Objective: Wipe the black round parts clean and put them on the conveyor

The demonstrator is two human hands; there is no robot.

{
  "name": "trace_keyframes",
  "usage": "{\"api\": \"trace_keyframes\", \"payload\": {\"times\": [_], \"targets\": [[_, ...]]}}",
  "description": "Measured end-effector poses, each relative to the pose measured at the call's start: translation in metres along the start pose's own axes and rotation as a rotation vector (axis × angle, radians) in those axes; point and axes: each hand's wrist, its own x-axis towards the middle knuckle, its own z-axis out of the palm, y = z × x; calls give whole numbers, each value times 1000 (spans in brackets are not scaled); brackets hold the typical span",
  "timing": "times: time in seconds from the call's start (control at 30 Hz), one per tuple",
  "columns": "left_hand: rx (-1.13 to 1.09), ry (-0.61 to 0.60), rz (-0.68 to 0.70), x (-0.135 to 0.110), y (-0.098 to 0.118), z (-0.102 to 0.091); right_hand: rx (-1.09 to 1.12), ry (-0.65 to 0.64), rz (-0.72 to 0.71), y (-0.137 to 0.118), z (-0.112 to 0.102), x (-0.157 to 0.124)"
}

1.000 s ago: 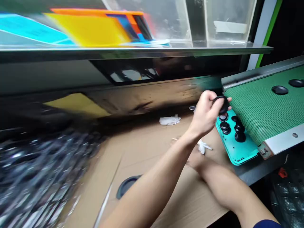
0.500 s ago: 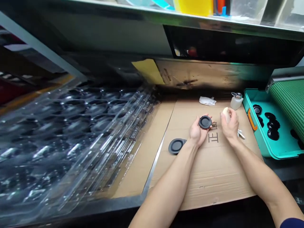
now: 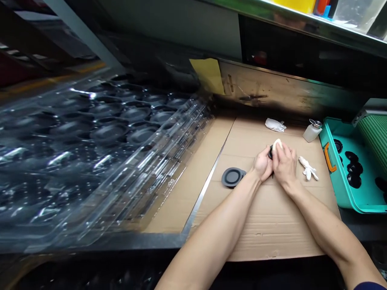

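Observation:
My left hand [image 3: 262, 164] is closed around a small black round disc [image 3: 270, 152], most of which is hidden by the other hand. My right hand [image 3: 285, 161] grips an off-white wad [image 3: 277, 143], perhaps cloth or sponge, and presses it on the disc. Left of the hands, black round discs [image 3: 232, 177] lie overlapping on the cardboard [image 3: 256, 225], partly behind my left forearm. To the right of my right hand lies a crumpled white glove [image 3: 308, 168].
Clear plastic trays [image 3: 145, 161] filled with black round parts are stacked at left. A white pump bottle [image 3: 312, 131] and a crumpled white cloth [image 3: 275, 125] stand behind the hands. At right, a teal bin [image 3: 335, 181] holds black discs beside a green belt [image 3: 379, 133].
My right hand has moved left with the wad and now meets the disc in my left hand. The white glove, partly covered before, shows fully. The camera view has shifted and tilted.

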Motion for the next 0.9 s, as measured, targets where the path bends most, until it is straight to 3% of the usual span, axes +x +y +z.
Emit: {"api": "trace_keyframes", "payload": {"times": [0.1,0.2,0.33,0.53,0.63,0.77,0.9], "targets": [[12,16,-17,1,-3,0,-13,-29,-42,4,-2,-2],[35,22,15,1,-5,-3,-46,-13,32,6,-3,-6],[47,30,35,0,-6,-6,-21,-42,-48,9,-1,-5],[87,10,20,-1,-6,-2,96,11,86,19,-14,4],[99,23,44,0,-7,-4,107,-99,227,18,-24,0],[93,17,68,1,-12,-7,1,-245,150,10,-25,-1],[127,-10,80,3,-17,-10,-27,-139,183,6,-19,9]]}}
